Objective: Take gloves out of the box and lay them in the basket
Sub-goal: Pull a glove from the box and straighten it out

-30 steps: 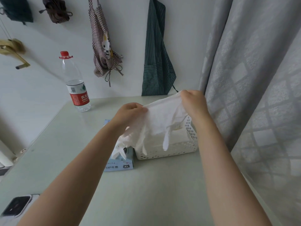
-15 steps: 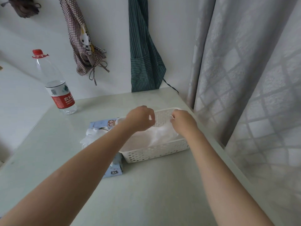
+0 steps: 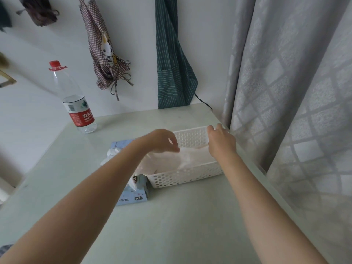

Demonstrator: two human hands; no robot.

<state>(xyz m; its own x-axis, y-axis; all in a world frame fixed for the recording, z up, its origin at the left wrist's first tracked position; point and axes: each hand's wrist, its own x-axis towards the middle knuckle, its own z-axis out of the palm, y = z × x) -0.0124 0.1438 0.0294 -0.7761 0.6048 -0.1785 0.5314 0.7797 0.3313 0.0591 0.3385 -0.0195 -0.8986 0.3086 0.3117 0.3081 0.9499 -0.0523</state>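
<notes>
head view, item by item.

white perforated plastic basket [image 3: 182,177]: stands on the pale green counter [image 3: 181,225] near its right edge, just beside the grey patterned curtain [image 3: 285,111].

thin white disposable gloves [image 3: 177,159]: lie spread inside the basket, one edge draped toward its left wall.

pale blue cardboard glove box marked xl [image 3: 133,197]: sits touching the basket's left side, partly hidden by the left forearm; a tuft of white glove [image 3: 112,153] sticks up from its opening.

left hand [image 3: 160,140]: hovers over the basket's left part, fingers loosely curled, fingertips just above the laid glove; it looks to hold nothing, though whether the fingertips touch the glove i cannot tell.

right hand [image 3: 221,141]: above the basket's far right corner, fingers relaxed and apart, gripping nothing.

clear plastic water bottle with red cap and red label [image 3: 74,103]: upright at the far left of the counter, well apart from the work.

checked apron [image 3: 102,54] and green striped apron [image 3: 171,63]: hang on the wall behind.

handling note, as a judgement: the glove appears placed. to finish well, flatten it with open fingers so nothing trails over the rim, then pinch only the raised tuft at the box, steadying the box with the other hand so a clump does not come out.
</notes>
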